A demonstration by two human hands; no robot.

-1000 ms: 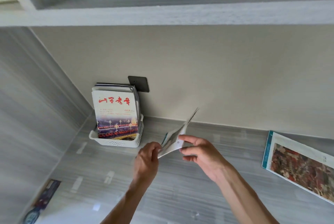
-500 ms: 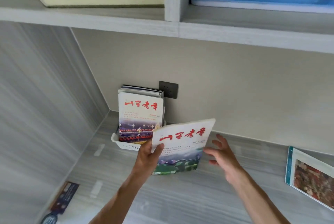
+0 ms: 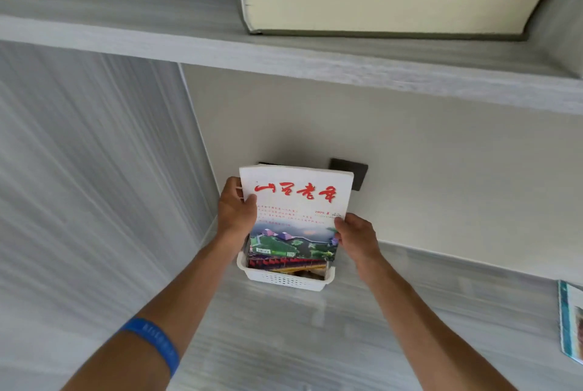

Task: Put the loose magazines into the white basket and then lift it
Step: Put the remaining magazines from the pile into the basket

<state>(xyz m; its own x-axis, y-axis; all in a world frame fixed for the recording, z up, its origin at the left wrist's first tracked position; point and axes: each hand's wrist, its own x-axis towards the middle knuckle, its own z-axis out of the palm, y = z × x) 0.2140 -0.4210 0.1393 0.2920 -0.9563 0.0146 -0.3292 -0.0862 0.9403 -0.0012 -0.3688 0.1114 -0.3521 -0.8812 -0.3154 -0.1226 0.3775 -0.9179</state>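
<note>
The left hand (image 3: 237, 207) grips the upper left edge of a white-covered magazine with red brush lettering and a green landscape picture (image 3: 296, 214), thumb on the cover and fingers behind it. The right hand (image 3: 355, 234) pinches the lower right edge of the same magazine, thumb on the front. Holding it at opposite edges keeps the thin, floppy cover flat and upright, which it probably needs to slide in on end.

The magazine's bottom edge is at or just inside the rim of the white perforated plastic basket (image 3: 285, 280), in front of other magazines already standing in the basket, whose red and yellow lower edges show beneath it. How deep it sits cannot be told.

The basket stands on the pale grey wood-grain shelf surface (image 3: 284, 343), close to the back wall. Behind the basket, a dark wall plate (image 3: 353, 171) is partly covered by the magazine. Well to the right of the basket lies another loose magazine with a teal spine (image 3: 569, 324), so the filling looks unfinished and lifting is not yet due. Above the basket, a thick grey-covered book (image 3: 388, 5) lies flat on the upper shelf.
</note>
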